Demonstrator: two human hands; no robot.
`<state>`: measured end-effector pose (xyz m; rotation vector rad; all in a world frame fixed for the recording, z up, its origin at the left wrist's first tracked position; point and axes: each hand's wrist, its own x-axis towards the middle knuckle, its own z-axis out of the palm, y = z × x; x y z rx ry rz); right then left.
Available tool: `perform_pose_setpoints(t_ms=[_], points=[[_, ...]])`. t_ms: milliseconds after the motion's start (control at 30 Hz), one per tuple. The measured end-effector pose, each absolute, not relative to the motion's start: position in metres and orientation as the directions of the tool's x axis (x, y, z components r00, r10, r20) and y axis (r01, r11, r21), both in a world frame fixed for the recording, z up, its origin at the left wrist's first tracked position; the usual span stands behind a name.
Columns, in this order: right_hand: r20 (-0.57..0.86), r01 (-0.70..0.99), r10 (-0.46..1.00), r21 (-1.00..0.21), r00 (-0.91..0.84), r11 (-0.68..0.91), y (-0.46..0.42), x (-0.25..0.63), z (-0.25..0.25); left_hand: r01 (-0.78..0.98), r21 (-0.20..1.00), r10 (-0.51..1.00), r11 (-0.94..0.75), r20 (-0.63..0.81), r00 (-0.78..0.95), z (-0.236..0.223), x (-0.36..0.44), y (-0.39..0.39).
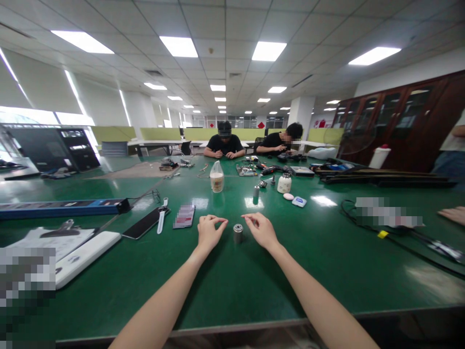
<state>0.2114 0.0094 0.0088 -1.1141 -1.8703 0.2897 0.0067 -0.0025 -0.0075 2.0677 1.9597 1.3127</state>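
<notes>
Here I have a metal cylinder [238, 234] standing upright on the green bench [232, 295], between my two hands and touching neither. My left hand [211, 231] has thumb and forefinger together at the tips; whether the fingertips of my right hand [259, 229] meet, I cannot tell. Beyond them stands a second metal cylinder [256, 193]. I find printing on the bagged tub [217, 182] and a blue label on the small case [299, 201], both too small to read.
</notes>
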Motion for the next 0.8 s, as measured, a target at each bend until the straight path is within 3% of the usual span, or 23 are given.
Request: perform_pose_setpoints(t_ms=[200,800], points=[[0.581,0.578,0.793,-0.588,-0.185,0.566,0.010,0.212,0.008,0.711,0.516,0.740,-0.478,0.673,0.009,0.007,0.030,-0.018],[0.556,0.574,0.798,-0.584,-0.232,0.574,0.007,0.210,0.008,0.754,0.433,0.731,-0.494,0.676,0.091,0.005,0.031,-0.022]])
